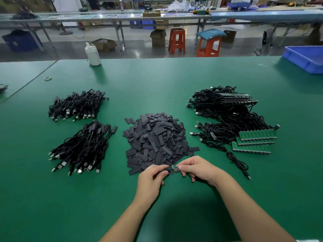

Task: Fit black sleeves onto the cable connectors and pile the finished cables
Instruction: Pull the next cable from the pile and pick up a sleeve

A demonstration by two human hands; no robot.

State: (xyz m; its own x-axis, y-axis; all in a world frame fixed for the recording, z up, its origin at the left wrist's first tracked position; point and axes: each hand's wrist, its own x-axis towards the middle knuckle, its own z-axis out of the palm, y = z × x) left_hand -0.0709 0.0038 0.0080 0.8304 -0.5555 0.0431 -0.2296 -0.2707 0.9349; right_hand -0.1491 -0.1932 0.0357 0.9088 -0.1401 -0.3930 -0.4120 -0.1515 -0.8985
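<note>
Left hand (151, 177) pinches a black sleeve (168, 171), grip clamped on it. Right hand (197, 169) pinches the small green connector board (175, 167), grip clamped, board end meeting the sleeve, just in front of the sleeve pile (155, 138) at desk (157, 81) centre. Its cable (234, 158) trails right on the desk. Two piles of sleeved cables (78, 137) lie left, unsleeved cables (230, 119) with bare green boards right.

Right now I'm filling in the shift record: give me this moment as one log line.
step: sleeving | left hand: pinches black sleeve | right hand: pinches connector board | sleeve: not yet on | sleeve pile: ahead
</note>
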